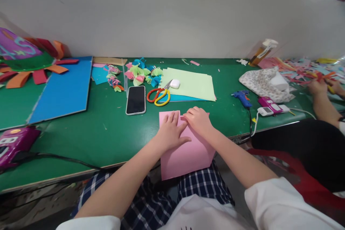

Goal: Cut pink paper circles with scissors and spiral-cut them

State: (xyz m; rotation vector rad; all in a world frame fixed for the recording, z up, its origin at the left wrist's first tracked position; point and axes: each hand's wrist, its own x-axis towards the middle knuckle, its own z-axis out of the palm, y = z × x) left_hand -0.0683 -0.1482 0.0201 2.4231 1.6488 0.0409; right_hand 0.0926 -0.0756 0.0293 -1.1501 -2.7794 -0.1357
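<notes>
A sheet of pink paper (185, 161) lies at the front edge of the green table, its near part hanging over the edge above my lap. My left hand (171, 131) rests flat on its upper left part, thumb stretched out to the right. Along the far edge of the paper, my right hand (198, 119) has its fingers bent and pressed on a narrow folded strip. Its fingertips are close to the left index finger and partly hidden. Beyond the hands lie scissors (161, 95) with red and yellow handles and a stack of light green paper (196, 82).
A phone (136, 100), paper flowers (142, 72) and a white case (175, 83) lie behind. On the left are a blue board (64, 93) and purple device (17, 145). Rightward are a blue glue gun (242, 98), a cloth pouch (266, 84) and another person's hands (319, 85).
</notes>
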